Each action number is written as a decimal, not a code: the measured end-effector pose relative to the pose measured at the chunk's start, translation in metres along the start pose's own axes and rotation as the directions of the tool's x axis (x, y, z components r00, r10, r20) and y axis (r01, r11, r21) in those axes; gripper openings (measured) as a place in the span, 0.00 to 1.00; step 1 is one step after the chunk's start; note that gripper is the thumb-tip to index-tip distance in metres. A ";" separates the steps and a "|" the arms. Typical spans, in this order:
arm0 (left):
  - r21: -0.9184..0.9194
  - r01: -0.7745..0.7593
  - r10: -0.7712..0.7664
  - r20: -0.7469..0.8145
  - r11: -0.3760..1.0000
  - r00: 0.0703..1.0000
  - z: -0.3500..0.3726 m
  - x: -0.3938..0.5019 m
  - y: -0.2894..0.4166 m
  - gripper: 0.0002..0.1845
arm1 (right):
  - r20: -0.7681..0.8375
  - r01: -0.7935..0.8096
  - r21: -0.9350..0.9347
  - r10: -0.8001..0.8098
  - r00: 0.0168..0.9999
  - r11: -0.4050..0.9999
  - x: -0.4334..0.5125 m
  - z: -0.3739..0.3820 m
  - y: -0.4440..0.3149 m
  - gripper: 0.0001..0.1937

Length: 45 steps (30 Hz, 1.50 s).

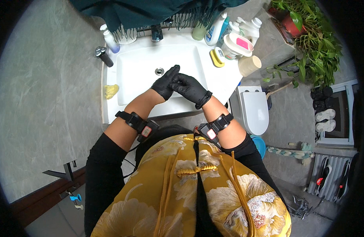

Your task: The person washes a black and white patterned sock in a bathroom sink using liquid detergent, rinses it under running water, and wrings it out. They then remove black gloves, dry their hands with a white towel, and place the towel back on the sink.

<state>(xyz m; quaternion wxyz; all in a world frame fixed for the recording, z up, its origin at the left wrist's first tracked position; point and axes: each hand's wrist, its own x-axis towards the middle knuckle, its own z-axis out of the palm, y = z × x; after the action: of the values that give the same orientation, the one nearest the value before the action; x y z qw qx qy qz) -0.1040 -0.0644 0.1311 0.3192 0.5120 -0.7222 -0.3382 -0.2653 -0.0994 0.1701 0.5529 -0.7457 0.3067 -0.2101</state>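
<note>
Both of my hands wear black gloves and meet over the front part of a white washbasin. My left hand points up and to the right, its palm side against the other hand. Against it, the fingers of my right hand are bent; whether they pinch the other glove or hold something small cannot be seen. Behind the hands lie the metal drain and a dark faucet. A crumpled yellow cloth rests on the counter's left edge, and a yellow-and-white scrub brush lies right of the basin.
An electric shaver and a pump bottle stand at the left. Several bottles, a white tub and a beige cup crowd the right back. A dark green fringed cloth hangs behind. The toilet is at the right.
</note>
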 end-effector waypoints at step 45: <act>0.183 -0.153 0.170 -0.079 0.971 0.982 0.001 -0.004 0.035 0.14 | -0.279 -0.293 0.499 0.471 0.837 0.816 0.005 -0.044 0.017 0.09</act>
<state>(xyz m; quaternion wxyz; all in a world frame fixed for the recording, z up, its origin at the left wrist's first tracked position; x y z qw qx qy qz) -0.1223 -0.0523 0.1581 0.3327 0.4931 -0.7728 -0.2214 -0.2936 -0.1367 0.1673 0.6642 -0.4665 0.5015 -0.2994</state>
